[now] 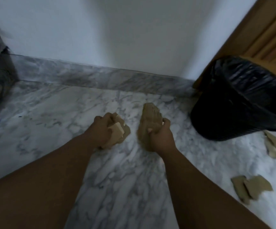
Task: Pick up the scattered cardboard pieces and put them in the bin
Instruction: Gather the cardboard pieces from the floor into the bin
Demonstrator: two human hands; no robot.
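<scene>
- Head view: veined grey-white marble floor [117, 179]; round bin [239, 103] with glossy black liner stands at right.
- Left hand [101, 129] curls round crumpled brown cardboard scraps [120, 132].
- Right hand [160, 135] grips a flat, ribbed cardboard stack [150, 118], probably several sheets.
- Torn loose pieces [251, 185] lie on the floor near the bin.

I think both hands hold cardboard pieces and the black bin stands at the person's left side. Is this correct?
Not quite. The head view shows the black bin at the person's right side, not the left. The left hand and the right hand do each hold cardboard pieces.
</scene>
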